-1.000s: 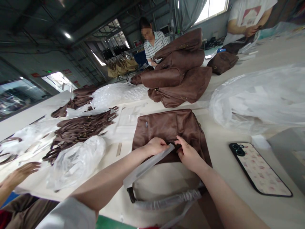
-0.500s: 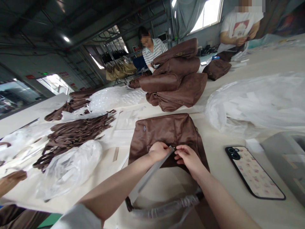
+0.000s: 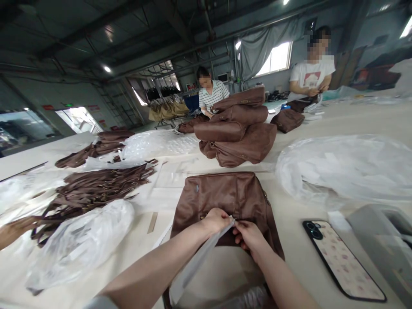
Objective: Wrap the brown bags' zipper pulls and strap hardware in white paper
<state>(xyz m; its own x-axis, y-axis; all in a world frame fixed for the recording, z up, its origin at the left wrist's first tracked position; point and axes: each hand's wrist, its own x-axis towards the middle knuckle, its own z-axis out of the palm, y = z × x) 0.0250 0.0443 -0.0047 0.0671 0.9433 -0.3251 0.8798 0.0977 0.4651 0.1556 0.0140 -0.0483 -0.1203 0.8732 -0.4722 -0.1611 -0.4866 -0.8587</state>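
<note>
A brown leather bag (image 3: 222, 195) lies flat on the table before me, with small metal fittings near its middle. My left hand (image 3: 218, 221) is closed on a pale, translucent strip (image 3: 206, 253), which trails down across the bag towards me. My right hand (image 3: 250, 235) meets it at the strip's upper end, thumb and forefinger pinched together there. What lies between the fingertips is too small to make out fully. At the bottom, clear plastic wrap (image 3: 252, 296) covers part of the bag's handle.
A phone (image 3: 346, 259) and a grey translucent bin (image 3: 380, 240) are on the right, below a large plastic bag (image 3: 347, 167). Brown bags (image 3: 244, 139) are piled ahead. Brown straps (image 3: 99, 189) lie left, where another person's hand (image 3: 19, 229) reaches in. Two people work behind.
The view has tilted up, so things sit lower. My right fingers have closed in on the strip's end beside my left hand. The other person's hand at left now touches a strap.
</note>
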